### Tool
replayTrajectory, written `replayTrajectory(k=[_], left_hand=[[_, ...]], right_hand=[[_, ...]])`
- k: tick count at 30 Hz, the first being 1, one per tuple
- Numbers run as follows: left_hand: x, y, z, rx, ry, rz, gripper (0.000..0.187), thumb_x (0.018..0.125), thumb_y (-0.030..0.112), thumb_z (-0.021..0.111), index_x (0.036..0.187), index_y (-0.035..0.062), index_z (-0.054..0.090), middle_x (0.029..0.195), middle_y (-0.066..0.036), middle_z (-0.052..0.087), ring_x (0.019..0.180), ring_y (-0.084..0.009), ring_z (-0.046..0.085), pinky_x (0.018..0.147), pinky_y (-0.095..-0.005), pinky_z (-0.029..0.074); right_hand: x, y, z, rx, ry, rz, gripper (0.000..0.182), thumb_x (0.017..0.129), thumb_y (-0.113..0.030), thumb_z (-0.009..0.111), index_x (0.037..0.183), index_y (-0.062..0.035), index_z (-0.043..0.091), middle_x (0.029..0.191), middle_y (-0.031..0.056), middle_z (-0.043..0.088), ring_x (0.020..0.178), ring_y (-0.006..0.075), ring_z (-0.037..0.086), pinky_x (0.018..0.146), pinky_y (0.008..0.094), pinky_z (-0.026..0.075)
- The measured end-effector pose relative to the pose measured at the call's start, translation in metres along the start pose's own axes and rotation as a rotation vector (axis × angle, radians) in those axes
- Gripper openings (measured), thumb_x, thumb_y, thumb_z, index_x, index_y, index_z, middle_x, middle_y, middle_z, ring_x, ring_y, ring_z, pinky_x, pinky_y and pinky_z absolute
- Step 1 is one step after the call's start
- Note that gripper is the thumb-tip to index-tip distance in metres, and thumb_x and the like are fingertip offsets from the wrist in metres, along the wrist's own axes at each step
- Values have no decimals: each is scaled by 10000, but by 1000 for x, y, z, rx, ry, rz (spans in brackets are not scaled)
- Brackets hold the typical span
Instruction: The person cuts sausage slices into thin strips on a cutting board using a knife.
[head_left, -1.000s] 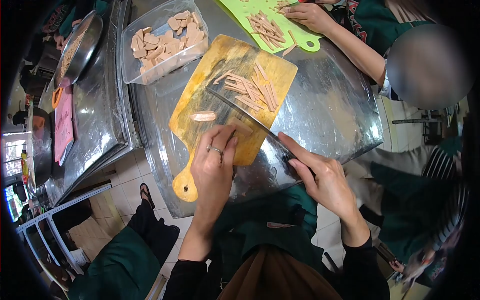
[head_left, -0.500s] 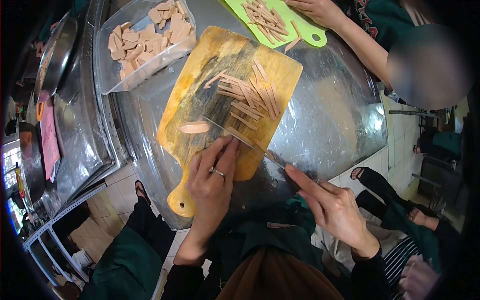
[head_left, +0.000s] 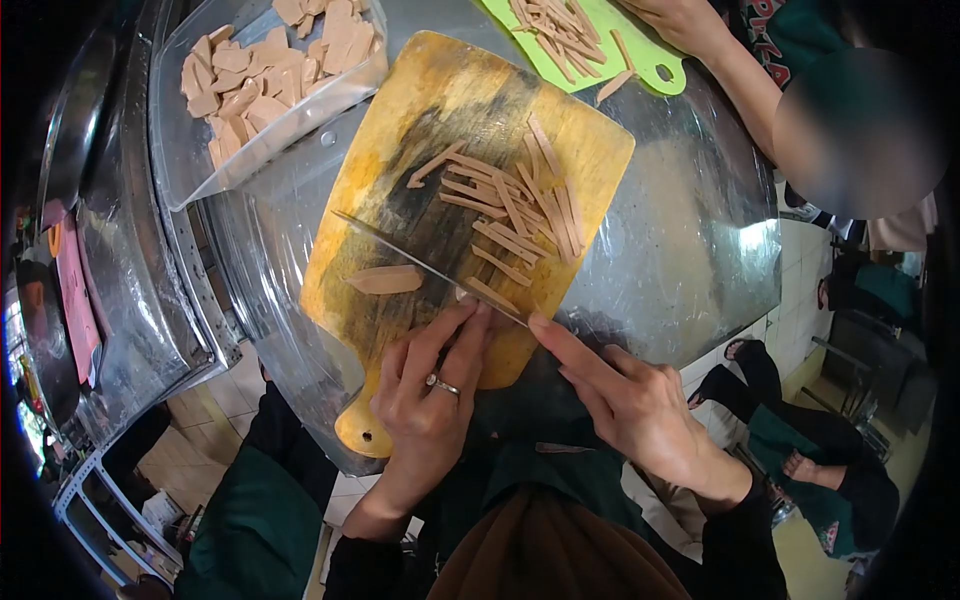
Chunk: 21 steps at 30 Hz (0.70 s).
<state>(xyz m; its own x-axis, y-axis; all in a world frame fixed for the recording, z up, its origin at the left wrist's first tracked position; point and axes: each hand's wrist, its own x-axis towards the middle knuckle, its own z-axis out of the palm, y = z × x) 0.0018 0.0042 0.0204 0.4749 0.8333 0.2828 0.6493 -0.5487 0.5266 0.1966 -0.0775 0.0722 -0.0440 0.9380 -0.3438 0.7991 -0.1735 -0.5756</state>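
Observation:
My right hand (head_left: 640, 405) is closed around a knife (head_left: 400, 249), its index finger stretched along the spine. The thin blade slants across a worn wooden cutting board (head_left: 400, 110). My left hand (head_left: 425, 375), wearing a ring, has its fingertips pressed together on the board against the near side of the blade; whatever lies under them is hidden. Just beyond the blade lies a light-brown strip (head_left: 492, 296). More strips of the same firm, smooth food (head_left: 510, 200) are heaped toward the board's right side. One thicker slice (head_left: 385, 280) sits alone, left of my fingertips.
A clear plastic tub (head_left: 290, 140) with several light-brown slices stands at the far left. Beyond the board is a green cutting board (head_left: 640, 62) bearing strips, with another person's hand (head_left: 685, 25) at its edge. The metal table (head_left: 690, 220) is wrapped in plastic film.
My right hand has pushed the knife forward and left, so the blade reaches farther across the board. My left fingertips stay beside the blade. The whole view has shifted slightly.

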Motion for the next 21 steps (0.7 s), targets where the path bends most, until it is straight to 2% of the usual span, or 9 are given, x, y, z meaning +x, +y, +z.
replayTrajectory(k=[2,5,8,10,13,18,20,21], left_hand=[[0,1,0,14,9,-3,357,769,8,840,1113,92,792,1136,-23,735,880,-204,692,772,-310,568],[-1,0,3,1,26,10,359,773,4,835,1118,94,792,1124,-25,737,883,-209,694,776,-313,569],[-2,0,5,-5,43,21,364,776,-2,825,1126,94,791,1117,-26,739,885,-214,696,779,-322,569],[-4,-2,5,3,57,28,367,779,-7,818,1132,93,791,1119,-27,739,891,-217,697,783,-327,570],[-7,-4,8,2,86,41,372,786,-12,808,1141,95,790,1130,-24,737,904,-218,695,790,-331,572],[-10,-7,11,4,111,50,383,790,-13,802,1153,108,792,1140,-15,732,907,-208,685,787,-327,574],[-10,-6,10,2,103,38,384,786,-11,804,1149,111,795,1135,-11,731,892,-198,682,782,-322,574],[-10,-6,9,2,98,31,384,784,-11,804,1147,113,796,1133,-9,731,884,-193,681,779,-319,574]], right_hand=[[2,-3,-2,39,20,13,653,938,-22,693,1537,-218,521,679,136,599,582,319,637,547,439,539],[9,2,12,142,127,-31,692,975,-85,671,1591,-286,428,630,141,590,515,328,621,495,449,529],[25,1,5,220,104,-6,639,967,-3,657,1553,-192,489,869,209,701,692,414,662,646,453,551],[31,1,4,258,134,-18,615,972,18,643,1543,-161,504,1031,240,715,744,439,674,681,416,555],[29,-5,-10,385,108,-20,597,965,43,634,1525,-135,531,1126,262,704,764,427,699,697,374,561],[-1,-9,-20,218,37,-9,598,952,38,641,1519,-114,534,1108,252,716,744,408,698,711,404,569],[-14,-3,-13,181,57,-34,607,964,5,642,1539,-138,509,949,220,677,679,375,667,669,420,559],[-19,2,-7,173,75,-53,621,979,-27,642,1562,-168,481,799,193,632,621,347,640,624,428,547]])
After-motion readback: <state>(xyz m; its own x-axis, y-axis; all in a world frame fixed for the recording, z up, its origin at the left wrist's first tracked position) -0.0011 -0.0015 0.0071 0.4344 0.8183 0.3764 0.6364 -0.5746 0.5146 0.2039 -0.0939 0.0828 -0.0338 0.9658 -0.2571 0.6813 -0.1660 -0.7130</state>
